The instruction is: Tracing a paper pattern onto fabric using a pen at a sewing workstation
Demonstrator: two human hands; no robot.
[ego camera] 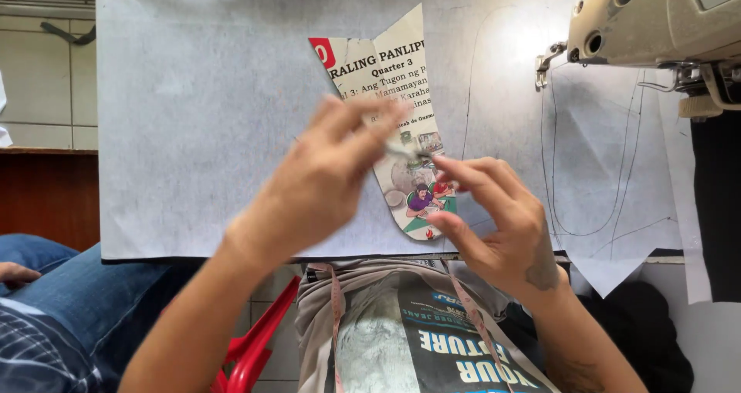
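Both hands meet above the printed paper pattern [397, 123]. Left hand [324, 181] and right hand [494, 215] pinch a small metal pin [409, 155], each grip narrow, over the pattern's lower half.

— What do you count from your end?

— Two hands: I see my left hand [324, 173] and right hand [498, 219], and one small metal piece [409, 154] pinched where the two grips meet.

— And under them?

— One printed paper pattern [386, 76] just beyond the grips, one large white sheet [193, 130] beneath, one sewing machine [656, 18] far right of the grips.
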